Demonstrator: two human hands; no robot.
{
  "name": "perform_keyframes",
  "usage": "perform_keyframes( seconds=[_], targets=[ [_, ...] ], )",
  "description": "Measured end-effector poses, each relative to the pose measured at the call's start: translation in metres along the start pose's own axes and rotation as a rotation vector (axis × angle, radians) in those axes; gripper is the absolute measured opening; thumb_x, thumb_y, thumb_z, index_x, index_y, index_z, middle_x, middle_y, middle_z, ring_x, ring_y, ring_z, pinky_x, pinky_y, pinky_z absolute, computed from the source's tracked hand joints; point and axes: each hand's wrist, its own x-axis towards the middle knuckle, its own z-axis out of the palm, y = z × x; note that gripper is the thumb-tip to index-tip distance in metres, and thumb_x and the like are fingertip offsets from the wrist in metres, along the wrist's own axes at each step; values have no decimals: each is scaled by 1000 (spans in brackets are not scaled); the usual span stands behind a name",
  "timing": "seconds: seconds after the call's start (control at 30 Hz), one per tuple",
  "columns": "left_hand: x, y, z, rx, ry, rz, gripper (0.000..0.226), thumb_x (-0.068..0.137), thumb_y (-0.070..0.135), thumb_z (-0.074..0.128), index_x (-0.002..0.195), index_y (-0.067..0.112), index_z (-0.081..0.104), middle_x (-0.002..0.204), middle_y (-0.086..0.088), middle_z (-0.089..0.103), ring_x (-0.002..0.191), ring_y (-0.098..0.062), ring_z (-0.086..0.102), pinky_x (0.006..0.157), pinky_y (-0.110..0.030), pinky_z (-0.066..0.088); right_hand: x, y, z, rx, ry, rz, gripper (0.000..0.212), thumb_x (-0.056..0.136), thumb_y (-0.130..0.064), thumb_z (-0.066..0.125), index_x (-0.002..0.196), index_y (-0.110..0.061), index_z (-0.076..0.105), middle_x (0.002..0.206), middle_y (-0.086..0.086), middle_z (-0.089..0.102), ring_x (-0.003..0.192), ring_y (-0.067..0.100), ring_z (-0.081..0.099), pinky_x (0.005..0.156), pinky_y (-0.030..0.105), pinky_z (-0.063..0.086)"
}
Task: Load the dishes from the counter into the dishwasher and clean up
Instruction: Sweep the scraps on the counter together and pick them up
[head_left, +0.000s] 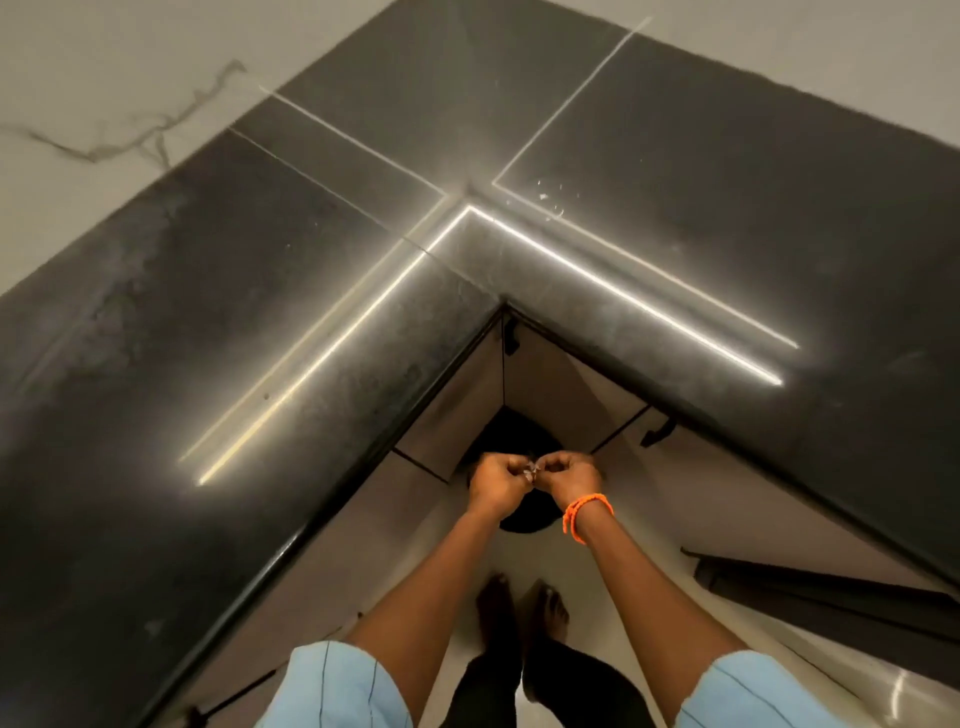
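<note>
My left hand (496, 480) and my right hand (569, 475) meet low in front of me, below the inner corner of the dark L-shaped counter (311, 291). Both have curled fingers and pinch a small pale scrap (531, 472) between them. They hover over a round black bin opening (522, 441) on the floor in the corner. An orange band sits on my right wrist. No dishes show on the counter; only a few small pale crumbs (545, 196) lie near its inner seam.
Beige cabinet doors with black handles (511, 338) line both sides under the counter. A dark panel, possibly an open dishwasher door (831, 592), juts out at lower right. My bare feet (519, 608) stand on the pale floor. Marble wall lies behind.
</note>
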Motion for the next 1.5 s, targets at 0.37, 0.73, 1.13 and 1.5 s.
perform_keyframes(
  seconds=[0.37, 0.73, 1.13, 1.5],
  targets=[
    [71, -64, 15, 65, -83, -37, 43, 89, -4, 59, 127, 10, 70, 130, -7, 68, 126, -21, 60, 104, -26, 47, 65, 65, 38, -151, 108, 128, 31, 84, -15, 74, 115, -12, 74, 120, 14, 70, 112, 33, 64, 89, 30, 50],
    [54, -52, -16, 31, -52, -70, 34, 95, -6, 54, 120, 7, 73, 131, -7, 68, 127, -22, 59, 110, -32, 46, 48, 48, 33, -204, 105, 125, 31, 89, -4, 58, 111, -17, 75, 119, 12, 69, 112, 35, 62, 87, 25, 46],
    [-8, 44, -44, -674, 11, -172, 25, 92, -2, 63, 114, 6, 72, 96, -8, 76, 85, -16, 71, 79, -31, 59, -36, -55, -8, -166, 167, -363, 16, 84, -13, 70, 94, -21, 78, 85, -8, 76, 83, 8, 72, 84, 26, 55],
    [-28, 159, -77, -1901, 70, -380, 50, 102, 16, 28, 146, 1, 46, 152, -21, 47, 145, -36, 40, 115, -56, 30, -12, -159, -103, -510, 416, -597, 65, 97, -44, 57, 149, -9, 42, 156, 8, 38, 147, 22, 31, 121, 36, 26]
  ],
)
